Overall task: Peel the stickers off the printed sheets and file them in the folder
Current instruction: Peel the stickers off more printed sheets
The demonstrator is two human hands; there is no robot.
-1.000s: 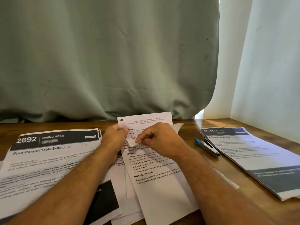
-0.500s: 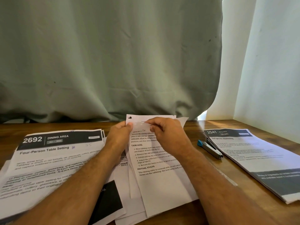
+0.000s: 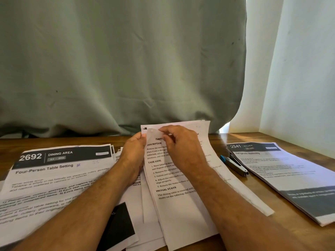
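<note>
Wooden table (image 3: 224, 140), grey-green curtain (image 3: 117, 66) behind — both hands pinching printed sheet (image 3: 181, 205), left (image 3: 133, 153), right (image 3: 181, 149)

A brown wooden tabletop (image 3: 235, 240) carries loose paperwork. On its left lies a stack of white printed sheets headed "2692 DINING AREA" in a dark banner (image 3: 54, 171). In the middle, a fanned pile of white text sheets (image 3: 181, 211) spreads toward the near edge, overlapping a page with a black block (image 3: 117, 227). To the right rests a grey stapler with a blue tip (image 3: 233, 165), touching or just beside a second stack headed "2641 KITCHEN" (image 3: 290, 174).
</note>
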